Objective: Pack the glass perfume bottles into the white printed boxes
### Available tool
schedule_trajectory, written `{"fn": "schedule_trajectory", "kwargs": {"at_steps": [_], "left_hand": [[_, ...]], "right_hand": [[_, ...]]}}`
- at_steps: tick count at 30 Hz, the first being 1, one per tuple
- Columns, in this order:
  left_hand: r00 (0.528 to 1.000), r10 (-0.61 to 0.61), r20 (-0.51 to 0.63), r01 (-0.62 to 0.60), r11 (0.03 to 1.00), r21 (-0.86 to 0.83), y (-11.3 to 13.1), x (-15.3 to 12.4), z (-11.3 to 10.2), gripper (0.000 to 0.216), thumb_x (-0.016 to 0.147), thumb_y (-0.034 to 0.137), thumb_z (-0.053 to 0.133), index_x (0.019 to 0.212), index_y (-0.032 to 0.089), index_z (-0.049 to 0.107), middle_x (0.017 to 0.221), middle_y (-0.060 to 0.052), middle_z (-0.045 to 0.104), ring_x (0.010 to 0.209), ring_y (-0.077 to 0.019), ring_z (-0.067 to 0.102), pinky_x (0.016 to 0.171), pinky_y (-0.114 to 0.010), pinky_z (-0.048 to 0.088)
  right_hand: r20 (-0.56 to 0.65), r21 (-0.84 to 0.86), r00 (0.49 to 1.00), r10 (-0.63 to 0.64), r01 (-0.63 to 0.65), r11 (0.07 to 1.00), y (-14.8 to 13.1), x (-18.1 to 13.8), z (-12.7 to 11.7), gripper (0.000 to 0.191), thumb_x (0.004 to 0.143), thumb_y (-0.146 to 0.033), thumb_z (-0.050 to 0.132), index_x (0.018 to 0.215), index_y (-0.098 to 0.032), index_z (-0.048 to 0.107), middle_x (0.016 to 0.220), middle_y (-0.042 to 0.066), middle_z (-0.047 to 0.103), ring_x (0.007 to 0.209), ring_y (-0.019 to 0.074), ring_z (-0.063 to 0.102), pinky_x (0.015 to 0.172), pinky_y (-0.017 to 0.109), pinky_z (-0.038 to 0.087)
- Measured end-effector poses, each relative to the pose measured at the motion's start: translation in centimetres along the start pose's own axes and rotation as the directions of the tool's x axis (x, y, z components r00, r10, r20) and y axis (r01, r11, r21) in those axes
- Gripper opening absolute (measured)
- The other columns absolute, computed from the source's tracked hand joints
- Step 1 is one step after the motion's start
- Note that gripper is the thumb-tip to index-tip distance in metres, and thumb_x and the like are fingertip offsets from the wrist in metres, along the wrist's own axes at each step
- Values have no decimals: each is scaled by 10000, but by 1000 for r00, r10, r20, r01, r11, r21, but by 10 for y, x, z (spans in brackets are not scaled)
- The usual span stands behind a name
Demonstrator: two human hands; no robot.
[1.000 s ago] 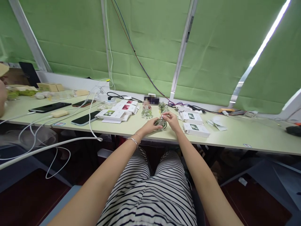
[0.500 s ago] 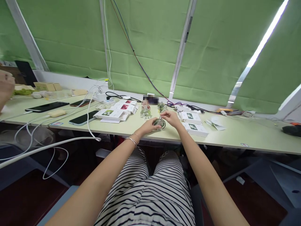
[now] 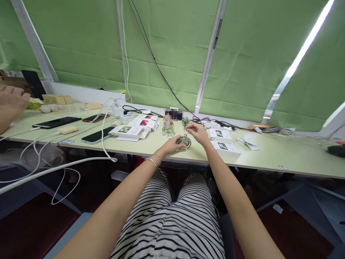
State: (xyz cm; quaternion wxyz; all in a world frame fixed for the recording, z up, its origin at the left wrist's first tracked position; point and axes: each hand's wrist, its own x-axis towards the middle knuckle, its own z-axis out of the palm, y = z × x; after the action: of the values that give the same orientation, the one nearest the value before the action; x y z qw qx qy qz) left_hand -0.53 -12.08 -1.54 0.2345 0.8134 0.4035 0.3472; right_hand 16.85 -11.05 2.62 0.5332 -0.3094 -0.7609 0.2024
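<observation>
- Item under inspection: a round glass bottle (image 3: pixel 185 142), located on the table (image 3: pixel 291 151) near its front edge, directly before the seated person.
- Left hand (image 3: pixel 170 145): closed on the bottle's left side, thumb toward the near face.
- Right hand (image 3: pixel 198 133): thumb and finger pinched together just above the bottle's neck. Whether anything small sits between the fingertips cannot be told.
- Handling, in my judgement: the left hand should keep the base flat on the table; smooth glass could slide or twist under a sideways pull.
- The right fingertips would do best working straight over the neck — a light, level touch, no prying against the rim.
- The wrist should be kept clear of the white boxes at right (image 3: pixel 225 148), which lie close to the right forearm.
- A clear glass container (image 3: pixel 168 130) stands just beyond the left hand; a wide elbow or finger sweep could knock it.
- Labels: the boxes at right carry dark green-and-white pictures; the white boxes at left (image 3: pixel 128 131) show green and red ones. Print is present — too small to read.
- Folded papers (image 3: pixel 248 142) right of the boxes: no wording legible.
- Small sticker (image 3: pixel 283 167) on the table's front edge: text unreadable. No brand could be identified anywhere.
</observation>
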Motion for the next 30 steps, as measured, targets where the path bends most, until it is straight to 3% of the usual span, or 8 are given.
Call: {"fn": "schedule_trajectory", "kwargs": {"at_steps": [5,22,30], "left_hand": [[1000,11,11,-11,999,-33,-1,0,0,493,696,434,616,1102,165,538,1016,-50,616,897,-213,550,804,-319,412],[1000,15,10,-15,1000,15,-5,3,2,511,692,473,599,1098,169,540,959,-38,618,840,-207,548,753,-313,417],[999,37,6,-37,999,-14,-5,3,2,534,688,477,603,1112,160,534,1008,-48,608,904,-216,544,793,-316,411]], "right_hand": [[60,-140,998,33,-24,990,-3,-4,1,92,713,-222,578,760,-191,651,775,43,683,747,186,635,725,349,503],[33,-45,995,89,-88,995,12,-6,5,81,685,-227,622,743,-209,676,769,34,705,727,191,651,741,374,518],[37,-42,996,85,-83,996,8,-9,4,69,686,-207,618,733,-208,668,773,39,705,750,200,656,756,378,517]]}}
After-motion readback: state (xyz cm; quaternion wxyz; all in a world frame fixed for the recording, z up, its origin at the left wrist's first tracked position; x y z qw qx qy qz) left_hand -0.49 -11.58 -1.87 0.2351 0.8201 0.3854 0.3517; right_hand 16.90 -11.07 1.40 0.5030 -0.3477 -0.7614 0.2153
